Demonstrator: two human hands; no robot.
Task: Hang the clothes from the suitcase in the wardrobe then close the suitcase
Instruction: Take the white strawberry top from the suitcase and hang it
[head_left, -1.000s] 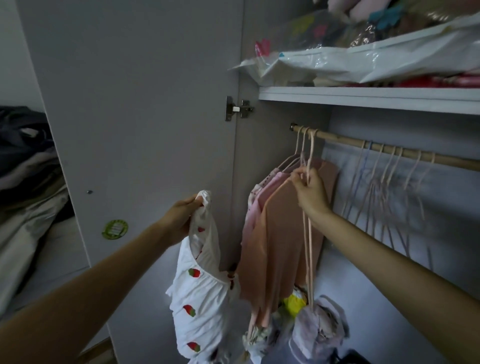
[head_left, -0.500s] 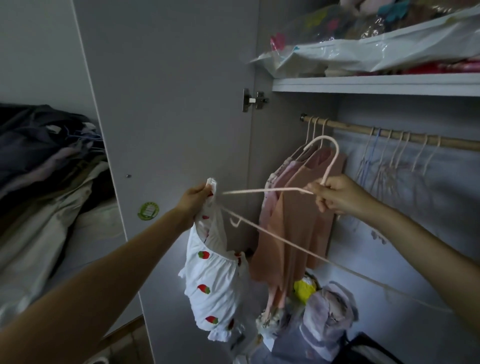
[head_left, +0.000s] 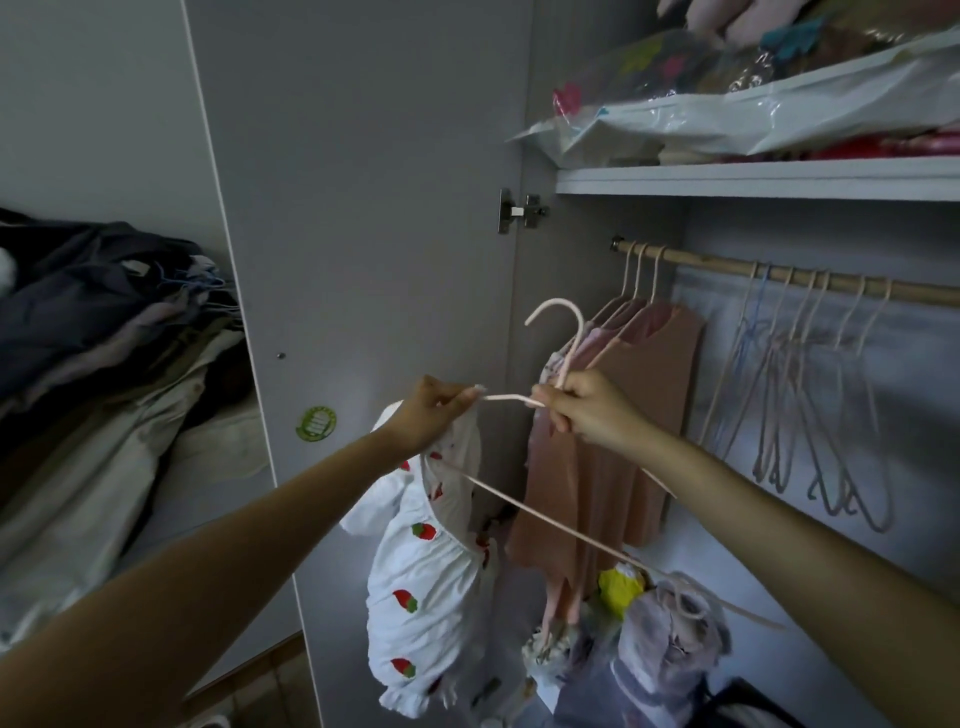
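My left hand (head_left: 428, 415) pinches the top of a small white garment with red strawberry prints (head_left: 421, 571), which hangs down in front of the open wardrobe. My right hand (head_left: 576, 410) grips a thin pink hanger (head_left: 558, 332) at its neck, hook up. One hanger arm reaches left into the garment's opening at my left hand. The hanger's long bar slants down to the lower right. Behind, the wooden rail (head_left: 831, 280) carries pink and brown clothes (head_left: 613, 447) at its left end. The suitcase is out of view.
Several empty hangers (head_left: 810, 405) hang on the rail to the right. The open wardrobe door (head_left: 363, 208) stands at left, with a pile of dark and beige clothes (head_left: 104, 364) beyond it. A shelf (head_left: 753, 176) with plastic-bagged items is above. Bags (head_left: 665, 639) lie on the wardrobe floor.
My right hand lifted the pink hanger off the rail and brought it left. My left hand raised the white garment, and the hanger's arm now meets the garment's opening.
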